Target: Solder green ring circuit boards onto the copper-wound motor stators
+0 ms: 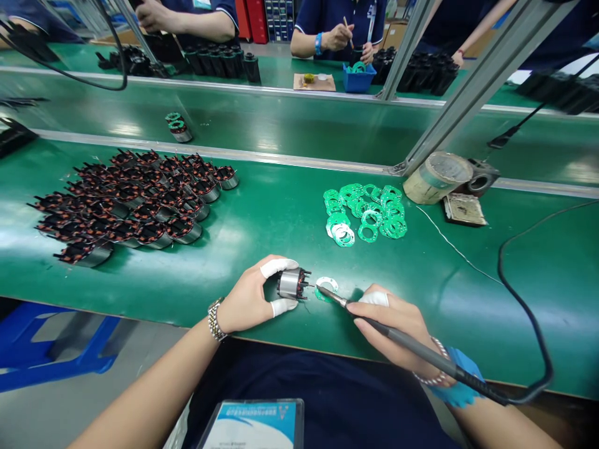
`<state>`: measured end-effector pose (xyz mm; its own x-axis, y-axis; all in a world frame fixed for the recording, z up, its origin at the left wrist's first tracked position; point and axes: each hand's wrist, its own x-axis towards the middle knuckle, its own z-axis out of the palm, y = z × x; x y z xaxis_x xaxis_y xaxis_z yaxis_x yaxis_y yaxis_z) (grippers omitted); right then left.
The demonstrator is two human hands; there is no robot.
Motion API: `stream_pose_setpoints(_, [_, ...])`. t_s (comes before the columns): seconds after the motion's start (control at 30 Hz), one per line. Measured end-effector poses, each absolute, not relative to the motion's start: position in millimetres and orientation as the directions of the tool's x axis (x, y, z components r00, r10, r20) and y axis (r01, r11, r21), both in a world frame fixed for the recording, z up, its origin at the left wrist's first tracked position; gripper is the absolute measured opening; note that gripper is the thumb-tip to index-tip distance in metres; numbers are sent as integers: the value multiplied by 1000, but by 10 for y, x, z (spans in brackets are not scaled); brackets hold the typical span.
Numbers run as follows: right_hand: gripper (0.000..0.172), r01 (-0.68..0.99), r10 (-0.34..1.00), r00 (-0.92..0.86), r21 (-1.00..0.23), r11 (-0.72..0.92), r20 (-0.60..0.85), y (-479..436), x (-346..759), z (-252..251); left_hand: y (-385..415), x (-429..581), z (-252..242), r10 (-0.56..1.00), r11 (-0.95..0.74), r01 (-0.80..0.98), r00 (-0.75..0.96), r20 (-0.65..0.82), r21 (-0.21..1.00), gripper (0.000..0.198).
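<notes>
My left hand (248, 294) grips a small wound motor stator (290, 284), a steel cylinder with dark windings and copper wire, between fingers in white finger cots. My right hand (388, 321) holds a soldering iron (421, 345) like a pen, its thin metal tip resting on or just over a green-and-white ring gasket (327, 280). That ring lies on the green bench (281, 330) just right of the stator. The iron's black cord (524, 293) curves away to the right.
A large group of wound stators (131, 206) stands to the left, and a pile of green rings (365, 212) lies ahead. A tape roll (437, 178) and a small pad (465, 209) sit farther right. Beyond a metal rail, co-workers' hands (337, 37) work at another bench.
</notes>
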<state>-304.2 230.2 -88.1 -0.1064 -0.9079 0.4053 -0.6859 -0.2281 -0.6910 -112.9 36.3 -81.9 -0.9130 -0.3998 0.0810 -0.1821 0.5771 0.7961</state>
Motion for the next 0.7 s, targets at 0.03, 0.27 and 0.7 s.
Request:
stream_pose_setpoints(0.03, [24, -686, -909, -106, -691, -227, 404, 2298, -3043, -883, 364, -1131, -819, -400, 580, -179, -913, 86, 795, 46])
stream_pose_setpoints(0.27, [24, -668, -911, -101, -706, -236, 400, 2278, -3036, -868, 371, -1124, -798, -401, 604, -180, -910, 102, 776, 45])
stream_pose_setpoints(0.7, [23, -682, -905, -124, -697, -221, 408, 2274, -3028, -843, 367, -1143, -795, -409, 621, -189, -906, 109, 760, 45])
